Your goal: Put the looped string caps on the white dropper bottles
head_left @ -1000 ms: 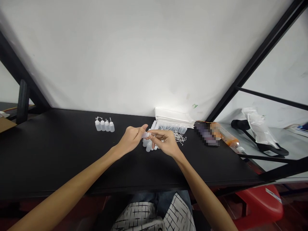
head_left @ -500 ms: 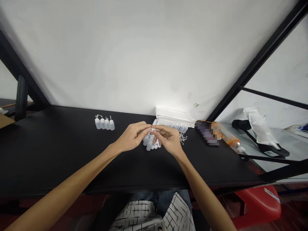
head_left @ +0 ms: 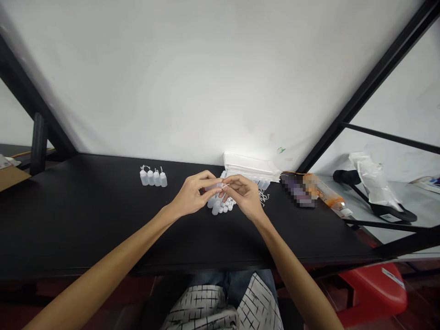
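My left hand (head_left: 193,193) is closed around a small translucent squeeze bottle (head_left: 213,186), which lies on its side in the fingers with its top toward the right. My right hand (head_left: 248,196) pinches a thin white nozzle piece (head_left: 225,185) at the bottle's top; the fingers partly hide it. Beneath both hands, loose squeeze bottles (head_left: 216,209) lie on the black table beside a cluster of small white caps (head_left: 226,206). Thin white curled pieces (head_left: 264,197) lie just right of my right hand. Several capped bottles (head_left: 153,178) stand in a row farther left.
A stack of white sheets or bags (head_left: 250,166) lies against the wall, with more bottles (head_left: 264,183) at its front edge. To the right are a pixelated dark object (head_left: 298,191) and an orange-labelled bottle (head_left: 326,195). Black frame bars (head_left: 378,78) rise at both sides.
The bottle's body now shows between my left fingers, tilted sideways, where only a small white part showed before. Both hands stay close together. The whole view has shifted slightly.
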### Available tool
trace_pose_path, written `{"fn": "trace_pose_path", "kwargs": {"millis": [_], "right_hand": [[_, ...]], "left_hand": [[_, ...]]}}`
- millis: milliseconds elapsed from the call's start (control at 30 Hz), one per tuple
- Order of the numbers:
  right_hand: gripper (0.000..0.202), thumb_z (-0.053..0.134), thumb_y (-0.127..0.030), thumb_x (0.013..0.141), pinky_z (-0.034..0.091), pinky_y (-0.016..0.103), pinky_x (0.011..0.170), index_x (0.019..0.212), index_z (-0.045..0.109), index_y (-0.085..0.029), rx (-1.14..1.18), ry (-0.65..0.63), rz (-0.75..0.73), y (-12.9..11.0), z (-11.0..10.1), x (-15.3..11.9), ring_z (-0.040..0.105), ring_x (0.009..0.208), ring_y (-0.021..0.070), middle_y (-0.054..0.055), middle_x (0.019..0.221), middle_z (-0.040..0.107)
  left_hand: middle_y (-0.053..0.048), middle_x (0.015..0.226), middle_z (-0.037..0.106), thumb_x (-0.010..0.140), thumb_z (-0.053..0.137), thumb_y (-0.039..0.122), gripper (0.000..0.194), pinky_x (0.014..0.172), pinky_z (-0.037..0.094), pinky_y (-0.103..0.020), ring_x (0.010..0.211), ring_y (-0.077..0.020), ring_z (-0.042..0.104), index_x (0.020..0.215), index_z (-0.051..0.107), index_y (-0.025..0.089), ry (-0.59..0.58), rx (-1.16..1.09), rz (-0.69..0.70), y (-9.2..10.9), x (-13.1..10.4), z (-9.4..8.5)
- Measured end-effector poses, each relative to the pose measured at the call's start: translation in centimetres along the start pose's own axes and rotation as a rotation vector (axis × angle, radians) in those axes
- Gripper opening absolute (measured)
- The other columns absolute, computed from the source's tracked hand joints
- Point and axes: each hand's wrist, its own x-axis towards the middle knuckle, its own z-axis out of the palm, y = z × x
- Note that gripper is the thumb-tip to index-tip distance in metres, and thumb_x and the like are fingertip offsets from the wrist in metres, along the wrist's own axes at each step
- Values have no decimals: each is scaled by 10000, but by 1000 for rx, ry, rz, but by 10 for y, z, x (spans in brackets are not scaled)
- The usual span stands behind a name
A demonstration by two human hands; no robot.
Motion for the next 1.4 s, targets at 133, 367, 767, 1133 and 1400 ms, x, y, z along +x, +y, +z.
{"fn": "trace_pose_path", "kwargs": {"millis": [133, 367, 767, 1133, 1400], "right_hand": [[221, 746, -305, 784, 578, 308, 563, 938, 652, -176, -24, 40, 11, -1, 0, 1, 679, 650, 169, 24, 734, 674], [216, 732, -313, 791, 589, 312, 578, 950, 666, -182, -95, 70, 4, -2, -3, -1, 689, 677, 174, 28, 776, 672], [251, 743, -351, 789, 602, 346, 594, 891, 610, -165, -14, -60, 58, -4, -5, -2, 713, 656, 196, 43, 737, 711], [306, 801, -373, 713, 617, 361, 617, 807, 587, -177, 62, -36, 160, -4, -4, 0, 721, 643, 204, 10, 656, 685], [263, 776, -352, 751, 608, 380, 696, 852, 630, -158, -4, -17, 119, -6, -6, -1, 723, 720, 207, 56, 761, 717]], "left_hand": [[-70, 922, 677, 875, 642, 227, 247, 635, 521, -244, 759, -136, 621, 1100, 717, 159, 50, 2, -9, 1, 0, 1], [-78, 942, 707, 888, 604, 260, 282, 565, 537, -203, 729, -126, 643, 1115, 710, 131, 36, -41, -113, 5, 0, 1], [-76, 934, 705, 878, 641, 211, 187, 696, 538, -274, 797, -154, 656, 1027, 746, 169, 21, -16, 27, 0, -2, 1], [-89, 963, 687, 907, 563, 133, 224, 643, 543, -237, 783, -135, 650, 1062, 721, 170, 81, 104, 220, -5, -7, 8], [-95, 1013, 685, 896, 585, 159, 207, 759, 558, -275, 895, -162, 659, 1060, 711, 156, 87, 115, 183, 0, -4, 5]]}}
